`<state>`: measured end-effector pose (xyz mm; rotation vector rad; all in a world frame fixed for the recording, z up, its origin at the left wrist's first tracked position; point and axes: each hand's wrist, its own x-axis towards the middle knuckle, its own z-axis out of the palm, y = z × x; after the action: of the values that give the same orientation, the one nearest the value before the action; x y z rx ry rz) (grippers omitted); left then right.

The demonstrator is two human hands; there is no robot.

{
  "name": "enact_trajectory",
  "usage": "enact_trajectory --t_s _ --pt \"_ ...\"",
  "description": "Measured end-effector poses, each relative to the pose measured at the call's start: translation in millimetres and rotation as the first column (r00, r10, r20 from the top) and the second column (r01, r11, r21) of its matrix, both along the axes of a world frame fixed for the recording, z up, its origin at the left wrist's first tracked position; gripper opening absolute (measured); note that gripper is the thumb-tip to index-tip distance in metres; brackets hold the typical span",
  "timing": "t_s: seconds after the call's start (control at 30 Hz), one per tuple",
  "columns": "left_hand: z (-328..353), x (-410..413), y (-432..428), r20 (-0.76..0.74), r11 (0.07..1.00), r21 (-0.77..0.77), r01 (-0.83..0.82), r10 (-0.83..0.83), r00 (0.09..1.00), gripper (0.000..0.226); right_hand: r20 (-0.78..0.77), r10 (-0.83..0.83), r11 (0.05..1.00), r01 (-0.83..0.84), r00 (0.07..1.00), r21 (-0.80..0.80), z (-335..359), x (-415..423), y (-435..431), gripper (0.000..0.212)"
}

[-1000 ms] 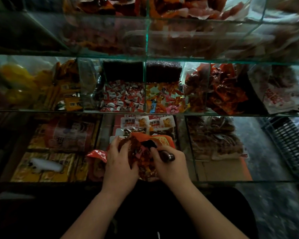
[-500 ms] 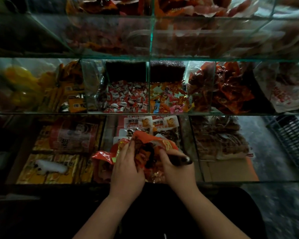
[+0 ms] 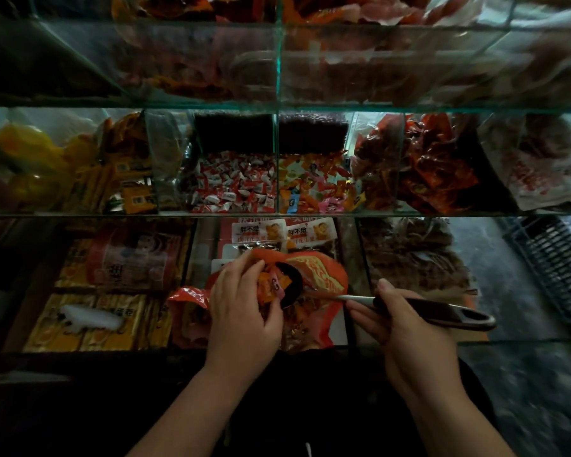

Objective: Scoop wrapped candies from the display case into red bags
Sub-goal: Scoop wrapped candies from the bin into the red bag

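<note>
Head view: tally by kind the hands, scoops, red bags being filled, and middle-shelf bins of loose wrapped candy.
Hands: 2, left hand and right hand
Scoops: 1, the scoop, gripped by the right hand
Red bags being filled: 1, the red bag, held by the left hand
Loose candy bins: 2, white-and-red candies and mixed orange candies
Total: 6

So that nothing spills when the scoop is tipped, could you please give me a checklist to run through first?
1. Grip of the right hand on the scoop handle: ok.
2. Hold of the left hand on the red bag mouth: ok.
3. Scoop bowl at the bag's opening: ok.
4. Load of candies in the bowl: ok.
5. Room left inside the bag: cannot tell.
</note>
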<state>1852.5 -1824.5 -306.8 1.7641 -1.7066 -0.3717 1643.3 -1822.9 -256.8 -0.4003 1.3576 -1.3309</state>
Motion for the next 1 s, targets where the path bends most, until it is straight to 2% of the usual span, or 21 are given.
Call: enact_trajectory --t_s 0.07,0.2,0.33,0.43,0.57,0.7,0.83,0.87,0.9,0.93,0.97,1.0 --pt "0.3 -3.8 -6.0 0.027 0.998 0.031 0.051 -0.052 0.998 0.058 0.015 0.032 0.999 -0.032 0.999 -0.021 14.2 -5.5 3.2 0.024" --pt "-3.4 -8.6 -18.8 0.077 0.985 0.171 0.033 -0.046 0.996 0.07 0.012 0.077 0.992 -0.075 0.997 -0.106 36.8 -15.4 11.7 0.03" --pt "-1.2 -14.3 -22.9 -0.021 0.981 0.182 0.073 -0.071 0.997 0.073 0.005 0.099 0.98 -0.096 0.995 -0.175 50.3 -20.0 17.9 0.024" --pt "7.1 -18.4 -29.8 0.006 0.99 0.113 0.085 -0.086 0.996 0.071 -0.012 0.086 0.976 -0.087 0.996 -0.201 58.6 -22.4 16.2 0.029" --pt "30.5 -26.0 -62.8 0.055 0.993 0.031 0.118 -0.12 0.991 0.066 0.042 0.034 0.978 -0.024 0.999 -0.208 74.0 -22.9 0.8 0.034" --pt "56.5 -37.3 -117.0 0.095 0.98 -0.019 0.196 -0.193 0.977 0.062 0.195 -0.042 0.951 0.099 0.98 -0.293 86.9 -24.8 -22.2 0.009" --pt "70.6 -51.3 -153.8 -0.076 0.978 0.031 0.209 -0.206 0.976 0.072 0.266 -0.109 0.919 0.199 0.958 -0.34 86.9 -25.1 -50.0 0.015" --pt "69.8 -52.7 -156.5 -0.093 0.979 0.049 0.199 -0.193 0.977 0.076 0.235 -0.112 0.911 0.195 0.966 -0.364 83.8 -23.1 -57.6 0.014" --pt "67.6 -53.2 -156.4 -0.097 0.979 0.068 0.192 -0.185 0.978 0.078 0.123 -0.114 0.899 0.155 0.986 -0.409 79.7 -21.0 -64.6 0.013" --pt "64.3 -53.0 -154.2 -0.1 0.978 0.087 0.189 -0.18 0.979 0.08 -0.12 -0.125 0.877 0.053 0.985 -0.477 74.3 -20.7 -70.9 0.011" --pt "60.4 -53.2 -150.3 -0.108 0.976 0.106 0.188 -0.177 0.978 0.08 -0.442 -0.15 0.831 -0.13 0.884 -0.541 67.8 -21.7 -76.3 0.01" --pt "56.5 -52.9 -145.8 -0.123 0.975 0.122 0.187 -0.172 0.977 0.08 -0.731 -0.163 0.771 -0.377 0.662 -0.513 61.0 -22.9 -81.8 0.009"
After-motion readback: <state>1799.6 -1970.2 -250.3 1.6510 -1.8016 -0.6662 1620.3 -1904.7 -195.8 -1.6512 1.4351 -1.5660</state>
